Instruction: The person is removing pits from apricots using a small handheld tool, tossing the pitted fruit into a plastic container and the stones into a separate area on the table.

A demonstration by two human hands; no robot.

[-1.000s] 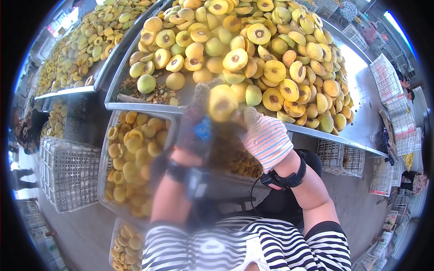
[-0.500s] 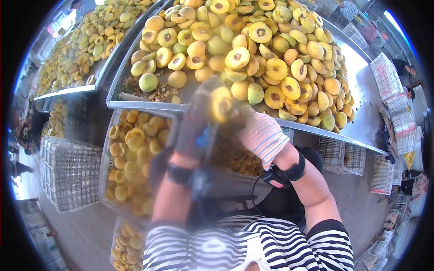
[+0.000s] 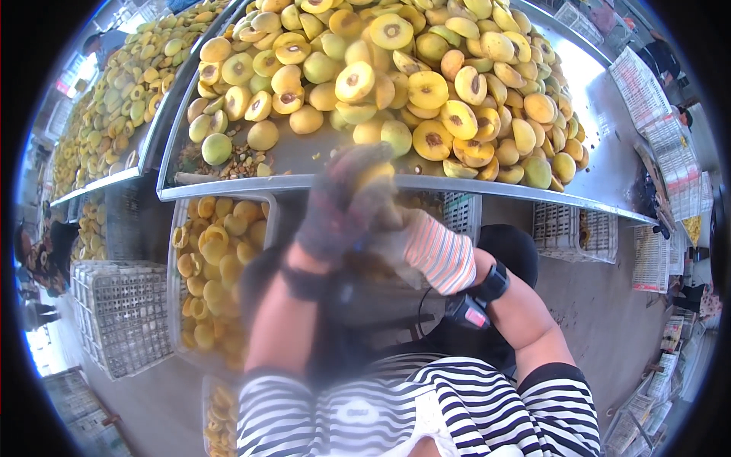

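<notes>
My left hand [image 3: 333, 204], in a dark grey glove, is closed around a yellow peach half [image 3: 375, 178], smeared by motion just in front of the metal table's edge. My right hand [image 3: 438, 249], in a pale glove with orange and blue stripes, meets it from the right. Its fingers are curled in against the left hand, and whatever they grip is hidden by blur. Beyond both hands lies a big heap of halved yellow peaches [image 3: 428, 90], many with the brown stone or its hollow facing up, on the metal table [image 3: 297, 156].
Below the table's left edge stands a crate of pitted peach halves [image 3: 221, 251], with another crate [image 3: 221, 415] nearer me. A white lattice crate [image 3: 126, 316] is farther left, another [image 3: 575, 228] under the table at right. A second heaped table [image 3: 126, 99] stands far left.
The peach half was over the table's edge with its cut face showing; now it is mostly covered by my left hand. Both hands are closer together, and the view has shifted slightly.
</notes>
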